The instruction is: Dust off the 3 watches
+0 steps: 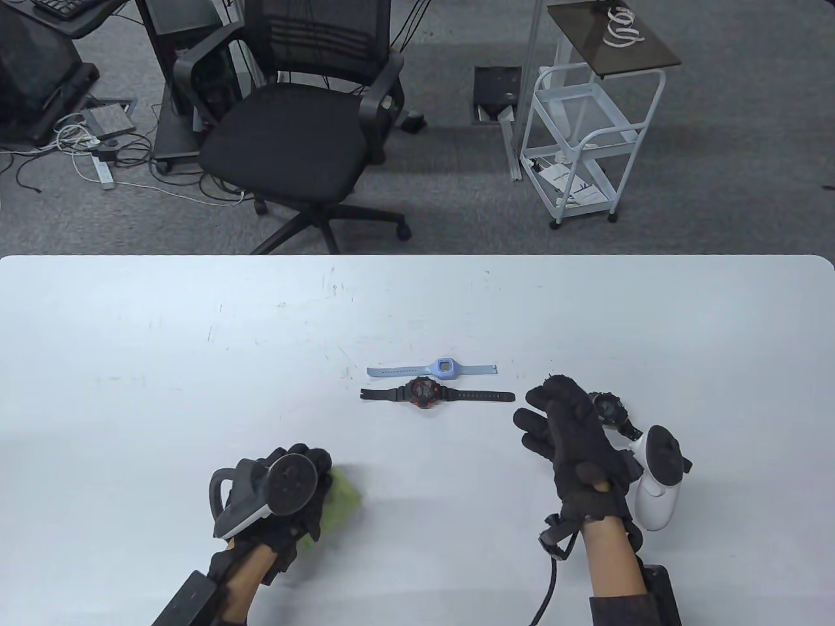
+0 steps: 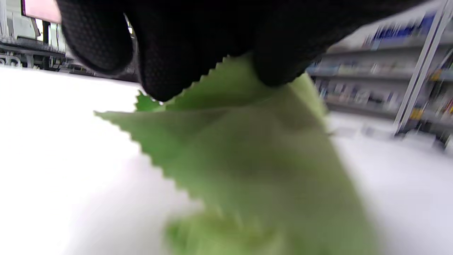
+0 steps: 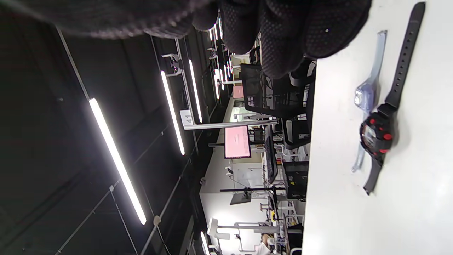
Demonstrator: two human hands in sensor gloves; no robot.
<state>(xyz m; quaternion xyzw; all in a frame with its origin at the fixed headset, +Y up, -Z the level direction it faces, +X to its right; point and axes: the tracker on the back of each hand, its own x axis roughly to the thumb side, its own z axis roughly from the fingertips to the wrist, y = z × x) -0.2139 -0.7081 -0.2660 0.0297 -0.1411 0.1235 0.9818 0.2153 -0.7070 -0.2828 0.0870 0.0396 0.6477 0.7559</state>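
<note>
Two watches lie side by side mid-table: a light blue watch (image 1: 445,367) (image 3: 366,94) and, just in front of it, a black watch with red accents (image 1: 423,392) (image 3: 377,134). A third, all-black watch (image 1: 610,411) lies to their right, partly hidden behind my right hand (image 1: 554,417). That hand hovers with loosely extended fingers (image 3: 283,42), its palm turned left, holding nothing. Near the front left, my left hand (image 1: 321,471) pinches a crumpled green cloth (image 1: 344,497) (image 2: 247,159) with zigzag edges, held just above the table.
The white table (image 1: 163,358) carries faint scuff marks. Beyond its far edge stand a black office chair (image 1: 293,137) and a white wire cart (image 1: 580,130) on grey carpet.
</note>
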